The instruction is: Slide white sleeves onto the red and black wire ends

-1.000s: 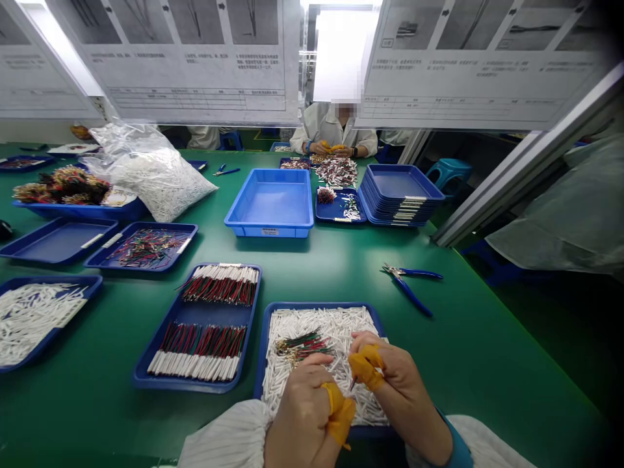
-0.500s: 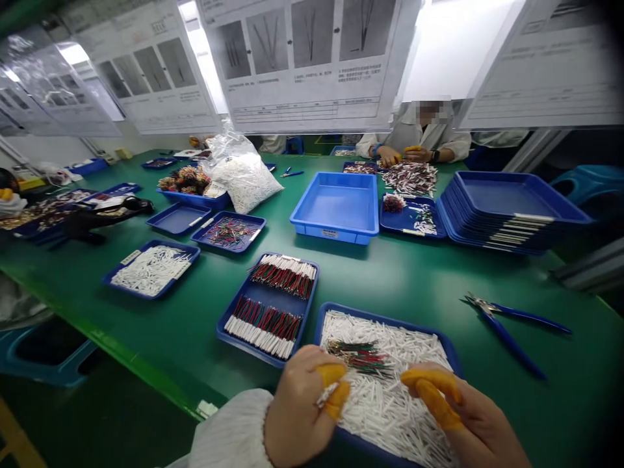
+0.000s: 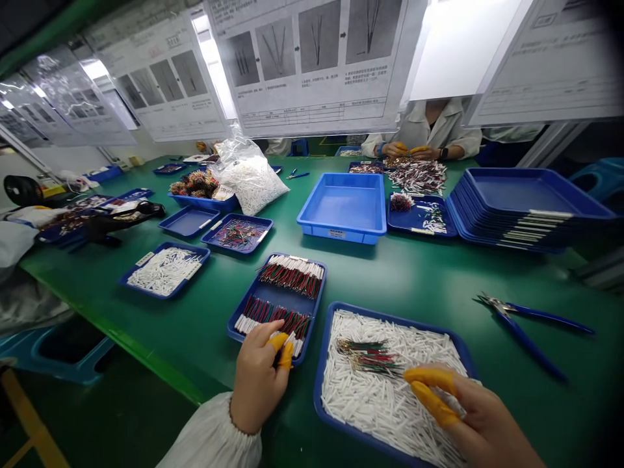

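My left hand (image 3: 266,364), with yellow finger covers on thumb and forefinger, pinches a white-ended wire piece (image 3: 291,339) at the near row of a blue tray (image 3: 316,312). Two rows of red, green and black wires with white ends lie in that tray. My right hand (image 3: 468,406), also in yellow finger covers, hovers above the right side of a larger tray (image 3: 319,390) full of white tubes (image 3: 375,406). Its thumb and forefinger are slightly apart, with nothing seen between them. A loose bundle of wires (image 3: 373,357) lies on the white tubes.
Blue-handled pliers (image 3: 526,331) lie at the right. Beyond the trays stand a light blue bin (image 3: 341,205), stacked trays (image 3: 517,195) and a plastic bag (image 3: 251,179). A person's hands (image 3: 407,151) work across the table. Printed sheets (image 3: 312,110) hang above.
My left hand has moved left from the tube tray to the near row of the wire tray. The view has shifted slightly. My right hand stays over the white tubes.
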A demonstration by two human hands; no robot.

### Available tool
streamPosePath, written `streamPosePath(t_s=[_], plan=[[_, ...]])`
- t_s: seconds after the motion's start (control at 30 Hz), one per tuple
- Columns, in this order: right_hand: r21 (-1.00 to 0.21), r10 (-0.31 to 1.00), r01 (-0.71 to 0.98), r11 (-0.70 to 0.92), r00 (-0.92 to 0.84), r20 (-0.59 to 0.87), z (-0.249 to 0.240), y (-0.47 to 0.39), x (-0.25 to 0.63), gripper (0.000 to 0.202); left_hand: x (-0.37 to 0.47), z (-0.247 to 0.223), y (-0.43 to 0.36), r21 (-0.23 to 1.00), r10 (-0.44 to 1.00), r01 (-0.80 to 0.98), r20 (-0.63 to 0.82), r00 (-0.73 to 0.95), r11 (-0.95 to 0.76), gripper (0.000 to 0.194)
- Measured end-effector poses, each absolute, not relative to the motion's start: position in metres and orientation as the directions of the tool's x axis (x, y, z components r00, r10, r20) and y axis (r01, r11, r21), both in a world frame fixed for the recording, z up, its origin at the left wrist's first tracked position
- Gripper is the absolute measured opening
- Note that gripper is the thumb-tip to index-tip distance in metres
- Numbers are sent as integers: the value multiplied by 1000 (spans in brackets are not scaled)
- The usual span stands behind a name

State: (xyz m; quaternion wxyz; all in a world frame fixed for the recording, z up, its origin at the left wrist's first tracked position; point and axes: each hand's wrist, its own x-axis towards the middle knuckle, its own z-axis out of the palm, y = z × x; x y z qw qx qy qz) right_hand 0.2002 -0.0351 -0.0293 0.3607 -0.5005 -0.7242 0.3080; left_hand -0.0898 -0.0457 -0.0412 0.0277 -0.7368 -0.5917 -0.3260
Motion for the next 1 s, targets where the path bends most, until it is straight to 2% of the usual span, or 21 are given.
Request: streamPosePath(t_s=[0.13, 0.37, 0.47, 0.6, 0.73, 1.0], plan=[[-828, 952, 481, 289, -236, 196, -27, -37, 197, 19, -86, -39, -48, 366, 867, 873, 485, 117, -323, 14], [-806, 931, 500, 316, -328, 162, -26, -37, 198, 15, -91, -28, -50, 447, 877, 823, 464, 122, -351, 22], [-791, 929, 526, 312, -345, 137, -24, -36, 197, 13, -75, -20, -42, 464, 866, 784, 466, 179, -412, 22], [-787, 930, 528, 318, -336, 151, -19, -33, 194, 13, -36, -11, -25, 365, 856, 788, 359, 371, -495, 25], [-740, 905, 556, 379, -391, 170, -14, -30, 189, 15, -5, -9, -7, 221, 894, 868, 177, 412, -444, 32], [-629, 840, 579, 519, -482, 249, -7, -19, 171, 26, 4, -5, 6, 258, 894, 858, 192, 406, -445, 26]])
